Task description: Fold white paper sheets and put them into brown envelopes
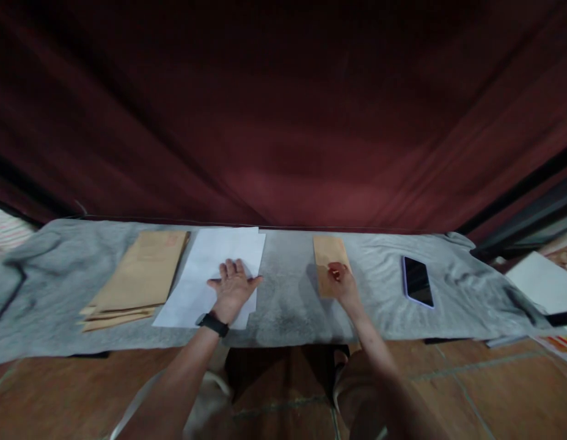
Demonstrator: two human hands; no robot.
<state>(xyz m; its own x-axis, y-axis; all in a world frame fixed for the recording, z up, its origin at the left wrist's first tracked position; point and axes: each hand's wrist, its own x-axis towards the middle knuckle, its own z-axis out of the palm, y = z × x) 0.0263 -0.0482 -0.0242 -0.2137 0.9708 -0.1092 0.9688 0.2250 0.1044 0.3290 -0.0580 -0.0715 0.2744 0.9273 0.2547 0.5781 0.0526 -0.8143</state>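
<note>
The left hand (233, 287) lies flat and spread on a stack of white paper sheets (210, 269), palm down, fingers open and gripping nothing; a black wristband (213, 324) circles its wrist. The sheets lie on the grey cloth (288, 305) covering the table, left of centre, their far edge close to the table's back edge and their near corner short of the front edge.

The right hand (341, 281) rests on the near end of a small brown envelope (330, 263), fingers curled down onto it; whether it pinches the envelope or only presses it cannot be told. The envelope lies lengthwise, away from the person, right of centre, its far end near the back edge of the table.

Between sheets and envelope is a strip of bare cloth, open for moving. Just left of the white sheets, almost touching, lies a pile of larger brown envelopes (139, 278), their near ends fanned out. Faint reddish marking shows near the top one's far end, too blurred to read.

Right of the small envelope, well apart, a phone (417, 281) with a pale purple case lies with its dark screen up. Beyond it the cloth is rumpled towards the right end.

A dark red curtain (283, 122) hangs close behind the table along its whole length. Below the front edge is a tiled floor (471, 391).
</note>
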